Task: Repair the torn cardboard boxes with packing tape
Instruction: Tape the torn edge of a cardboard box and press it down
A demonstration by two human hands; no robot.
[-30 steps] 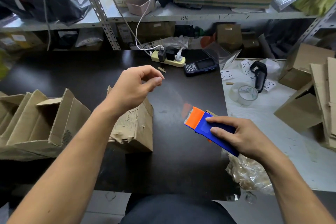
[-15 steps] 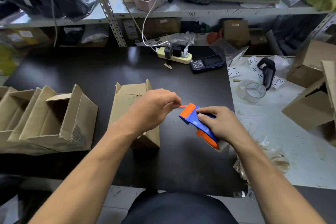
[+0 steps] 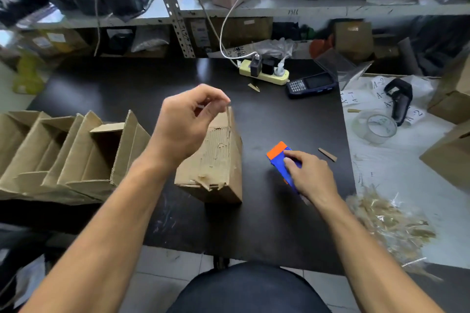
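box in work: torn cardboard box [image 3: 218, 160] is sitting on the dark surface [image 3: 279, 119], centre-left, just under the left hand; top face is showing ripped liner and a ragged near edge; no tape visible on it yet
left hand: left hand [image 3: 185, 124] is hovering above the box's far end; grip is narrow, thumb and forefinger pinching together; looks like a thin strip or tape end between them, too blurred to confirm
right hand: right hand [image 3: 309, 175] is resting low on the surface right of the box, well apart from it; grip is wrapping the blue-and-orange tape dispenser [image 3: 281, 157], orange end pointing away from the person
queue: open cardboard boxes [image 3: 68, 155] are lying nested on their sides at the left edge; more boxes [image 3: 450, 157] are piled at far right; can't tell which are torn or already fixed
spare tape: clear tape roll [image 3: 375, 126] is sitting on the white sheet to the right, untouched
progress: judging early; first box is looking unrepaired; tape is apparently being started, not laid
left to do: pulling tape across the tear, pressing it down, cutting; then working through the remaining boxes
risk: loose tape end is likely folding on itself if tension drops
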